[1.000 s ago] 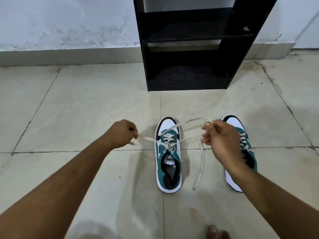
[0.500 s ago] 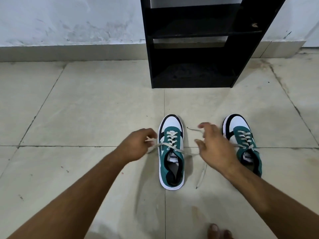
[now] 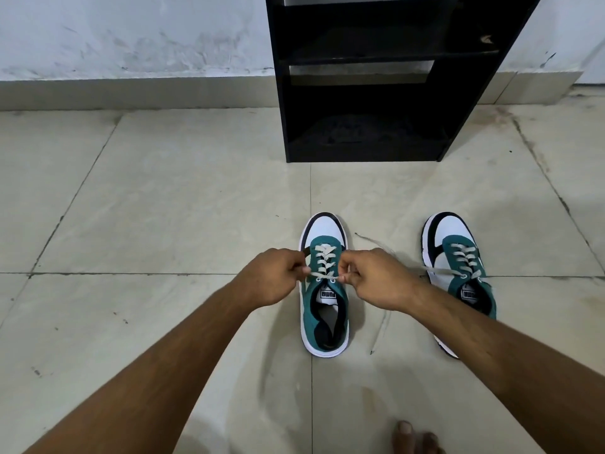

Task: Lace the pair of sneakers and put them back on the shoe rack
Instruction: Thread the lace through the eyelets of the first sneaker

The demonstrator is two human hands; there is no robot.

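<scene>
Two green, white and black sneakers stand on the tiled floor, toes pointing at the rack. The left sneaker point(image 3: 324, 309) lies between my hands. My left hand point(image 3: 271, 280) pinches its pale lace point(image 3: 322, 262) at the left top eyelet. At the right top eyelet my right hand point(image 3: 376, 280) pinches the same lace. One loose lace end point(image 3: 379, 329) trails on the floor under my right wrist. The right sneaker point(image 3: 458, 257) stands laced, partly hidden by my right forearm. The black shoe rack point(image 3: 363, 77) stands against the wall straight ahead, its shelves bare.
A grey skirting point(image 3: 131, 93) runs along the white wall behind the rack. Toes of a bare foot point(image 3: 415, 437) show at the bottom edge. Open tiled floor point(image 3: 163, 208) lies to the left of the sneakers and between them and the rack.
Both hands came in from wide apart with the lace pulled taut, and now pinch the lace close together at the left sneaker's top eyelets. The view shifted slightly.
</scene>
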